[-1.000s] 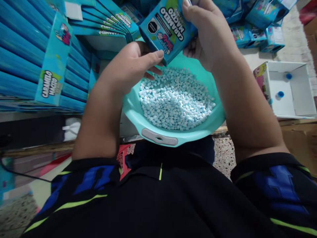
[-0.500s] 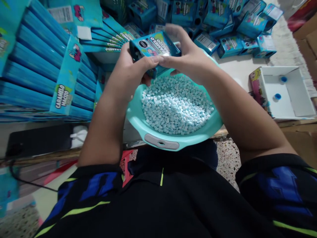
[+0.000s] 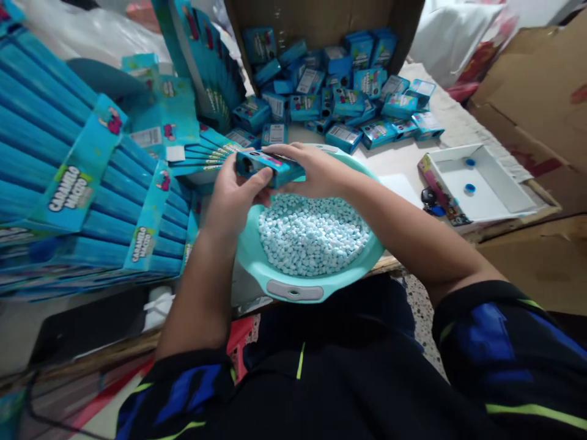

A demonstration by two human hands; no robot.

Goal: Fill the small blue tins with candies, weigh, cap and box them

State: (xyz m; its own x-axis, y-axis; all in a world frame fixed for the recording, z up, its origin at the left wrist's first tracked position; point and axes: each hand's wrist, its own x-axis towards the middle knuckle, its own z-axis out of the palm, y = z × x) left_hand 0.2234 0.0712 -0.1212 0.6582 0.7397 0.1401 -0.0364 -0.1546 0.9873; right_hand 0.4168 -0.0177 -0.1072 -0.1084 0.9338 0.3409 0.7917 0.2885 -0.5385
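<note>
Between my two hands is a small blue candy box [image 3: 276, 166], held over the far left rim of a turquoise basin [image 3: 257, 278]. My left hand [image 3: 236, 186] grips the box's left end, its thumb lying along the near side. Fingers of my right hand [image 3: 312, 168] close over the box's top and right end. Pale blue and white candies [image 3: 316, 238] fill the basin's bottom below the box. The box's underside and some fingertips are hidden.
Stacked flat blue cartons [image 3: 68, 183] rise at the left. Several small blue boxes [image 3: 346, 101] lie heaped before a brown carton [image 3: 321, 18]. At the right sits a white open box [image 3: 490, 189] with blue caps inside. A black phone [image 3: 87, 327] lies near the table's edge.
The view has tilted up, showing more of the heaped boxes and the carton behind. The box in my hands has turned, and my right hand now lies over its top.
</note>
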